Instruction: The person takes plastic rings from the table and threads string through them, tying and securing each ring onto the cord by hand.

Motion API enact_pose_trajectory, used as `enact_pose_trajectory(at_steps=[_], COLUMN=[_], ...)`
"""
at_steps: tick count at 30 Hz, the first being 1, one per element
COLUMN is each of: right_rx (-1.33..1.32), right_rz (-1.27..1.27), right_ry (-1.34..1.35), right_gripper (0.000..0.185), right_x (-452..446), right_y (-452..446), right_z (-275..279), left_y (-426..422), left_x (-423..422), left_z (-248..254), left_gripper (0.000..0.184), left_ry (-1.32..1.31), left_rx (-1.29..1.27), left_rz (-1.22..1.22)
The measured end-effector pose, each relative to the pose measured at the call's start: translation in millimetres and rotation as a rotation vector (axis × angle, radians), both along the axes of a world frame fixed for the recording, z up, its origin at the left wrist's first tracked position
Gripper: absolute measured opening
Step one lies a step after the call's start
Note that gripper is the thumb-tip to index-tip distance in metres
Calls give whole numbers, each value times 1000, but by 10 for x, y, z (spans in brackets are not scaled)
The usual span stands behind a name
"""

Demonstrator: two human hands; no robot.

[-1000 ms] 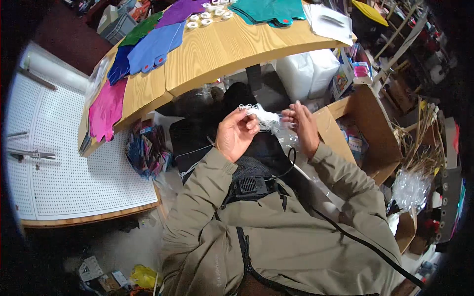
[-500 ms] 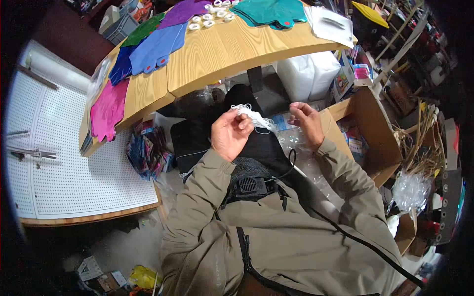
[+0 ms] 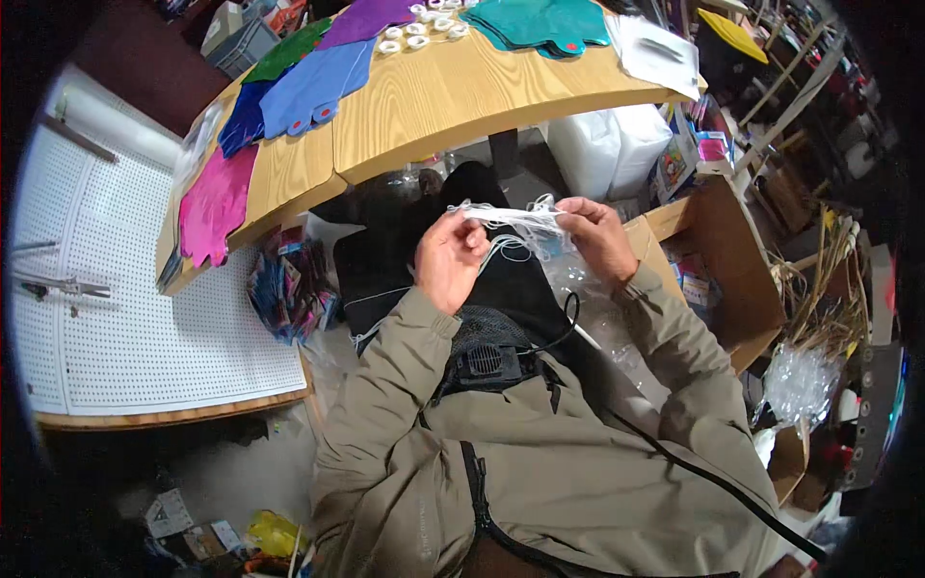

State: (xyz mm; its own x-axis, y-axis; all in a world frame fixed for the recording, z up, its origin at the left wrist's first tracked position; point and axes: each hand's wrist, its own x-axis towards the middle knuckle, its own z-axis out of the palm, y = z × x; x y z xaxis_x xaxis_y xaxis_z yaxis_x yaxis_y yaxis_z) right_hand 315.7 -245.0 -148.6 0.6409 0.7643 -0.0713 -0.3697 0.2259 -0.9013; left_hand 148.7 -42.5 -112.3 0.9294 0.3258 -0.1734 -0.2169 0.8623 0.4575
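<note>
A bundle of white string is stretched between my two hands above my lap. My left hand pinches its left end, palm turned up and fingers curled. At the other end, my right hand grips the strands between thumb and fingers. Loose loops of the string hang below the taut part, over my dark trousers. Both hands are closed, and the exact fingertip contact is partly hidden by the strands.
Ahead stands a curved wooden table with coloured flat pieces, such as a pink one, and several small white rings. A white perforated board lies left. An open cardboard box stands right.
My right hand has come to the bundle's right end and taken hold of it. The bundle, which drooped from my left hand, is now pulled out straighter between both hands.
</note>
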Motion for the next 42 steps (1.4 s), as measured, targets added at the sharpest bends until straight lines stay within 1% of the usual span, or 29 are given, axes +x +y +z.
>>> enact_pose_trajectory(at_steps=[3, 4, 7, 8, 12, 13, 15, 17, 20, 23, 24, 27, 28, 29, 31, 32, 33, 35, 37, 40, 41, 42], right_rx=[31, 48, 100, 126, 132, 130, 100, 80, 108, 75, 57, 31, 20, 21, -62, -105, -106, -136, -150, -514, -516, -510], right_rz=[6, 5, 78, 107, 130, 128, 96, 83, 214, 214, 211, 235, 245, 241, 159, 117, 112, 14, -37, -209, -217, -329], right_ry=[-4, 1, 70, 104, 93, 91, 168, 209, 265, 205, 175, 191, 197, 198, 211, 219, 220, 124, 80, -714, -709, -854], right_gripper=[12, 10, 9, 9, 11, 11, 14, 16, 20, 21, 22, 23, 24, 24, 22, 21, 21, 16, 15, 19, 19, 21], right_x=[-94, -146, -296, -315, -252, -214, -113, -75, -50, -146, -168, -160, -148, -110, 42, 105, 154, 265, 349, 455, 480, 524], right_y=[12, 22, 56, 63, 10, -26, -109, -162, -191, -110, -100, -109, -116, -138, -229, -278, -319, -371, -419, -484, -497, -508], right_z=[138, 173, 286, 314, 359, 386, 459, 449, 356, 432, 442, 409, 403, 416, 470, 476, 465, 421, 310, -19, -84, -144], left_y=[-240, -304, -442, -416, -246, -221, -203, -212, -249, -377, -387, -387, -377, -348, -269, -228, -181, -118, -136, -186, -207, -227], left_x=[36, 52, 100, 97, 74, 66, 58, 56, 79, 102, 110, 168, 170, 161, 136, 117, 94, 87, 96, 99, 92, 93], left_z=[245, 275, 321, 296, 112, 81, 80, 60, 105, 244, 246, 253, 249, 236, 208, 187, 164, 144, 161, 189, 199, 209], left_gripper=[12, 12, 13, 13, 14, 13, 13, 13, 13, 13, 13, 33, 33, 25, 11, 11, 10, 9, 8, 8, 8, 8], left_ry=[148, 148, 269, 268, 258, 246, 224, 215, 199, 264, 266, 338, 337, 330, 313, 313, 271, 185, 185, 185, 195, 204], left_rx=[197, 194, 470, 467, 523, 482, 398, 400, 416, 731, 729, 915, 915, 842, 695, 696, 600, 412, 416, 425, 461, 497], left_rz=[-148, -137, -346, -339, -311, -271, -188, -187, -191, -329, -329, -560, -563, -493, -354, -359, -329, -264, -260, -257, -291, -326])
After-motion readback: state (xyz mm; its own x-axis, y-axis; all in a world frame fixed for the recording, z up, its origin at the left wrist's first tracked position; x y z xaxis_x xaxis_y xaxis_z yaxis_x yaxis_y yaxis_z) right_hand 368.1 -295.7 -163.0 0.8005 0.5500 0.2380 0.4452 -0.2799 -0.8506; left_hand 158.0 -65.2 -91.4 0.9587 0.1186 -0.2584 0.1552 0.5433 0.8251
